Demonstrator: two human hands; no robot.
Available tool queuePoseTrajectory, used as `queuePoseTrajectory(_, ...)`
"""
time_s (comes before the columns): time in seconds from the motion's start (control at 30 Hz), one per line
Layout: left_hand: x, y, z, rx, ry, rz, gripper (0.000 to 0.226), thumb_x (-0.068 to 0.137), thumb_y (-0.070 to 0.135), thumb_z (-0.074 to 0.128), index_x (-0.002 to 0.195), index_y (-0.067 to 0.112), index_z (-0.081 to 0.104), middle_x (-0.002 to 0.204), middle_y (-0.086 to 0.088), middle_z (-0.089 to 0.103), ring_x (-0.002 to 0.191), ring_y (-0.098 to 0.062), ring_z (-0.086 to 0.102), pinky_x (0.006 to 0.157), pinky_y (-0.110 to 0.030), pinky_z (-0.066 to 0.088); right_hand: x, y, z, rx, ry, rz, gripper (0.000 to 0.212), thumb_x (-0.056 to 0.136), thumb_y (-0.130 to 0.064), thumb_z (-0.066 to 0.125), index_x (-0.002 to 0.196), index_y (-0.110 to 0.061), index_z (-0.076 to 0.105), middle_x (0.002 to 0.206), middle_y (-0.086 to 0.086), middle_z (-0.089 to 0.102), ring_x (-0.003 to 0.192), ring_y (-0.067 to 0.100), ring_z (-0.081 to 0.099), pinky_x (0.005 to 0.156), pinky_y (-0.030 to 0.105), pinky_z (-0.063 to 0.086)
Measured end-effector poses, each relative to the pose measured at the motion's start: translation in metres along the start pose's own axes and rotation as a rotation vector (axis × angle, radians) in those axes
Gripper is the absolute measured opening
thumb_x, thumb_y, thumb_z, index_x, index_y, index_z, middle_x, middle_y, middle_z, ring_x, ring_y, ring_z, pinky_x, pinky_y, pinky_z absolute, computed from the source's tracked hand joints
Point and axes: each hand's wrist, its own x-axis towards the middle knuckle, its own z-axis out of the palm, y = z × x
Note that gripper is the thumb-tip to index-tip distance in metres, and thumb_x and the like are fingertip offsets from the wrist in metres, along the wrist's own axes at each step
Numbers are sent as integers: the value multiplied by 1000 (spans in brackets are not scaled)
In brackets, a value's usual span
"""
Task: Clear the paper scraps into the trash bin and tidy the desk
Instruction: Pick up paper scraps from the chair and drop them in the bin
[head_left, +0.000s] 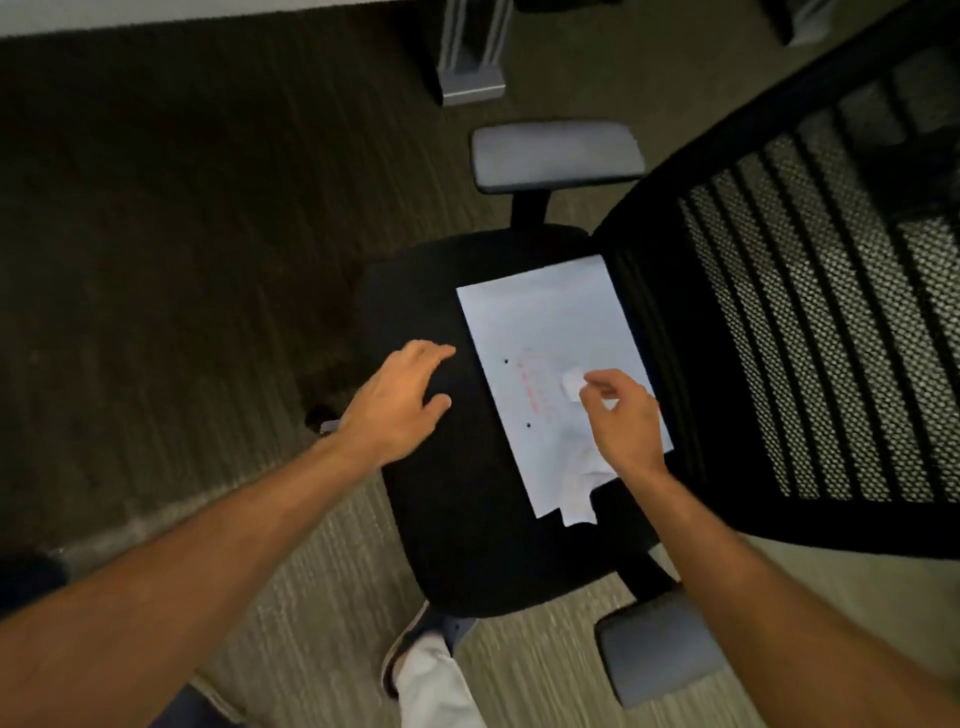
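Observation:
A white sheet of paper (540, 322) with faint red writing and two black dots lies on the black seat (457, 509) of an office chair. My right hand (623, 421) hovers over the sheet, its fingertips pinched on a small crumpled white paper scrap (573, 384). More crumpled white paper (579, 493) lies under that wrist, at the sheet's near edge. My left hand (395, 405) is over the seat just left of the sheet, fingers spread, holding nothing.
The chair's mesh backrest (805, 338) rises at the right. Grey armrests sit at the far side (556, 156) and the near side (654, 654). Carpet (182, 260) surrounds the chair. A grey furniture leg (470, 62) stands at the top. My shoe (415, 639) is below the seat.

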Motion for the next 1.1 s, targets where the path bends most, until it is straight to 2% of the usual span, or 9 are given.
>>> queuePoseTrajectory(0.1,36,36,25,12,-58,61,63,91,29,67,148,23,39,149,1,39,133,-19,42,110,-35,39,-6,39,-25,24,-30,6,21,90,-24,70,110,-18,70,102,-6,69,97,12,63,91,38,54)
queuePoseTrajectory(0.2,69,68,52,69,-165,143,69,93,29,66,152,23,31,157,-4,30,141,-24,34,115,-40,33,-18,70,-38,-69,-225,-30,51,81,-38,78,128,-27,61,120,-13,59,117,13,49,99,34,46)
queuePoseTrajectory(0.3,95,99,81,225,-289,206,82,91,24,68,156,28,19,164,-5,14,149,-27,18,116,-44,30,-33,97,-38,-226,-457,-83,101,67,-57,81,152,-36,30,155,-5,30,142,16,20,114,39,30)
queuePoseTrajectory(0.4,109,122,105,431,-402,286,95,88,11,72,157,32,11,167,-2,-1,152,-30,5,110,-47,37,-47,113,-28,-376,-551,-106,122,62,-64,80,153,-47,0,164,-8,1,149,23,0,113,48,34)
queuePoseTrajectory(0.57,120,142,134,638,-502,329,85,89,2,67,155,31,22,165,-6,7,148,-33,15,97,-45,52,-49,113,-12,-463,-529,-105,124,69,-53,82,149,-49,-13,164,-4,-8,150,35,-4,100,52,49)
queuePoseTrajectory(0.7,120,143,142,700,-479,312,71,86,-5,64,147,21,40,148,-8,31,129,-31,37,85,-45,56,-47,107,2,-581,-434,-128,126,73,-47,82,151,-41,-17,164,5,-8,143,40,14,90,46,57)
queuePoseTrajectory(0.9,120,132,139,634,-416,288,53,85,-9,63,133,12,53,129,-5,45,112,-28,48,82,-43,57,-35,100,14,-656,-374,-143,124,74,-38,83,153,-36,-12,160,11,6,121,38,36,72,37,59)
queuePoseTrajectory(1.0,115,117,132,596,-394,250,45,86,-6,65,127,12,56,123,-4,47,108,-26,49,83,-40,56,-34,94,19,-651,-380,-146,110,80,-25,77,154,-34,-4,150,14,16,109,34,42,67,34,57)
queuePoseTrajectory(1.1,107,104,121,564,-403,223,41,86,-5,66,123,11,57,122,-4,46,109,-26,48,78,-36,54,-35,86,20,-606,-417,-146,80,87,-9,66,150,-27,20,138,13,27,94,26,45,68,32,51)
